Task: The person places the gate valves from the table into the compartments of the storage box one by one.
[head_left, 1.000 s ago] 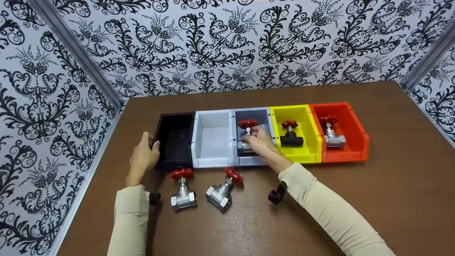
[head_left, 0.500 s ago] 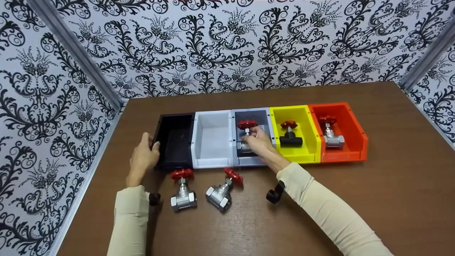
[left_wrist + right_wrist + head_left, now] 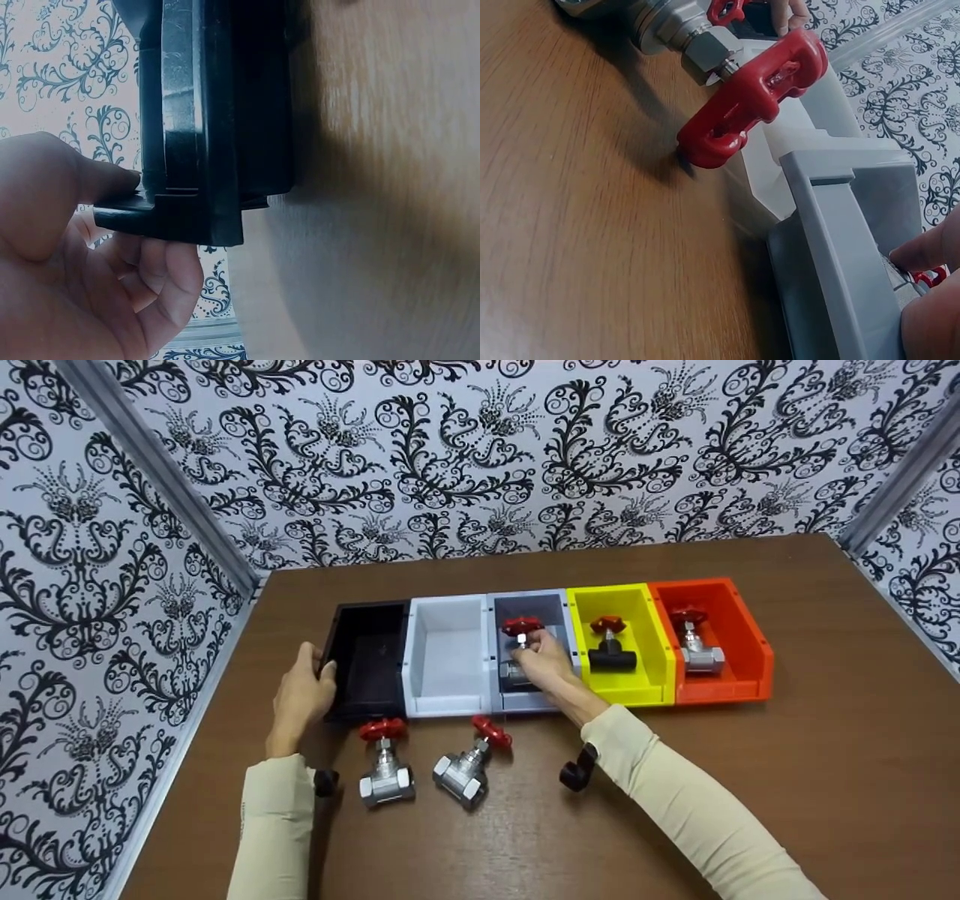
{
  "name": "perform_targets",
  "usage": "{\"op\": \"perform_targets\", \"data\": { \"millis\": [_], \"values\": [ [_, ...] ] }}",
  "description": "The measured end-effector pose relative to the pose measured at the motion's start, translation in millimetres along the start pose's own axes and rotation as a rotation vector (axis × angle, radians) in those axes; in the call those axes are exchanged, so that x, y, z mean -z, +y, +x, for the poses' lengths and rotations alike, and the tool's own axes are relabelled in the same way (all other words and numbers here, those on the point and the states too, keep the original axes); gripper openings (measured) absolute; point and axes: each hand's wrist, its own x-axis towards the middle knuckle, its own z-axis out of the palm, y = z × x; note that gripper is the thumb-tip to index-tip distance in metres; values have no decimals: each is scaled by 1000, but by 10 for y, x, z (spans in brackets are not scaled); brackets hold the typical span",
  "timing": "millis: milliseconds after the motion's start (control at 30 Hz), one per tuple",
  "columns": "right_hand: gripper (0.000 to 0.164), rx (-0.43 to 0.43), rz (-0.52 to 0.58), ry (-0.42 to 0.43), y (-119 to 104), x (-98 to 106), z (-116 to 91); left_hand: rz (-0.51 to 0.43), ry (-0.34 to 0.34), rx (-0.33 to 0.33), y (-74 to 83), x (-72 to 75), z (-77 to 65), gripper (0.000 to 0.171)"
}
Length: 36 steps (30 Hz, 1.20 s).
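Note:
My left hand grips the left wall of the black bin. In the left wrist view the thumb lies over that bin's edge, with curled fingers on the other side. My right hand reaches into the grey bin and holds a metal valve with a red handwheel by its stem and body. Part of this valve is hidden behind the fingers. In front of the bins, two silver valves with red handwheels lie on the table: the left valve and the tilted right valve.
Between the black and grey bins stands a white bin. The yellow bin holds a black valve, and the orange bin a silver valve. A patterned wall rises behind the brown table.
The view has shifted very slightly. Both hands stay in place, the left on the black bin and the right on the valve in the grey bin.

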Motion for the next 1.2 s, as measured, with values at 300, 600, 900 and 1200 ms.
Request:
{"op": "perform_targets", "data": {
  "millis": [300, 600, 900, 1200],
  "values": [
    [42, -12, -1, -7, 2, 12, 4, -3, 5, 16, 14, -8, 7, 29],
    [46, 7, -26, 1, 5, 12, -2, -9, 1, 22, 18, -6, 4, 29],
    [41, 23, -6, 18, 3, 8, -12, -12, 3, 34, 21, -9, 8, 28],
    [42, 9, 3, 16, -5, 0, -19, -13, 21, 23, 9, -20, 14, 27]
  ]
}}
